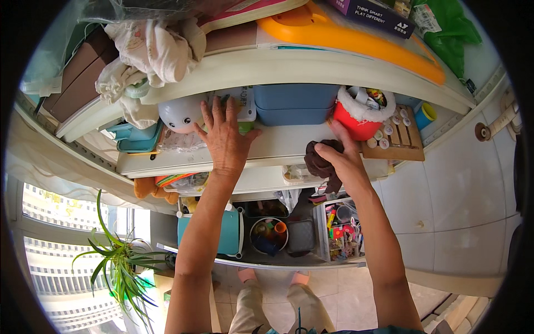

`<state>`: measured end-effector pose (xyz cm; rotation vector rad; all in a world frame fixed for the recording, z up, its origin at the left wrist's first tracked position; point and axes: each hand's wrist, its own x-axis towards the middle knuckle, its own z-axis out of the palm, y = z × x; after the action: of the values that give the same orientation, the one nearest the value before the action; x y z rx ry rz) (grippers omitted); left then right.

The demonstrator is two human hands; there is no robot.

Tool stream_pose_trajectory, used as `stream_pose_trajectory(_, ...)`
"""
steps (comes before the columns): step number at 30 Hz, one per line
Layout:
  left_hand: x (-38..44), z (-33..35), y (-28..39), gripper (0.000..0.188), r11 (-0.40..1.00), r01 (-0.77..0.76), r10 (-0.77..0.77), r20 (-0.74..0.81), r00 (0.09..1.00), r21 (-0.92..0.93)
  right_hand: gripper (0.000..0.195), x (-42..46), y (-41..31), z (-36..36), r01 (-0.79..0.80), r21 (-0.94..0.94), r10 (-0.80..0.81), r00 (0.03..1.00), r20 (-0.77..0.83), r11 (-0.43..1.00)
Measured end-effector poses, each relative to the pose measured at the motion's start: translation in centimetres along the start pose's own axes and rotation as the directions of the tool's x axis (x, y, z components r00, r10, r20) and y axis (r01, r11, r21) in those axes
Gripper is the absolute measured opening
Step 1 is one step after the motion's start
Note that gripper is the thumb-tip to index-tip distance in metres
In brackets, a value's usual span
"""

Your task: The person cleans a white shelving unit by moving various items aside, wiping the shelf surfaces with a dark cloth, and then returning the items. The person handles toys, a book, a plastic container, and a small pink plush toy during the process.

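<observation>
My left hand [227, 140] is over the shelf board [283, 144], fingers spread, at the front of a white-and-green package [247, 106] that bears writing. Whether its fingertips touch the package I cannot tell. Just left of those fingers sits a pale round toy [179, 115] with a cartoon face. In my right hand [348, 160] is a crumpled dark brown cloth [323, 163], partly hanging over the shelf's front edge. That hand's fingertips are close to a red container with a white fluffy rim [358, 121], filled with small items. Between the hands stands a blue storage box [296, 104].
Above, an upper shelf [292, 69] carries pale cloths [150, 58] and an orange plastic item [333, 37]. To the right lie a wooden board with round pieces [402, 140] and a blue-yellow cup [425, 115]. Lower down are a bin of craft items [342, 229] and a potted plant [119, 250].
</observation>
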<state>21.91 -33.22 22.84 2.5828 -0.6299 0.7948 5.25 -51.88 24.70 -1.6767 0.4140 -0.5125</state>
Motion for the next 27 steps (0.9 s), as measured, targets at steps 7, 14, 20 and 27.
stream_pose_trajectory(7, 0.4, 0.9, 0.0, 0.075, 0.989, -0.07, 0.056, -0.106, 0.993, -0.133, 0.08, 1.9, 2.9, 0.8, -0.114, -0.155, 0.117, 0.993, 0.005, 0.981)
stream_pose_trajectory(14, -3.6, -3.9, 0.5, 0.084, 0.985, -0.066, 0.049, -0.103, 0.993, -0.161, 0.079, 1.5, 4.3, 1.2, -0.032, -0.111, 0.031, 0.999, -0.013, 0.993)
stream_pose_trajectory(20, -9.3, -5.1, -0.2, 0.099, 0.986, 0.028, -0.027, 0.009, 1.0, -0.162, 0.074, 1.6, 4.4, 0.9, -0.018, -0.122, 0.017, 1.0, -0.006, 0.992)
stream_pose_trajectory(27, -7.7, -5.1, 0.8, 0.119, 0.924, 0.336, -0.311, 0.153, 0.938, -0.183, 0.073, 1.6, 3.0, 1.0, -0.014, -0.184, 0.015, 1.0, 0.004, 0.983)
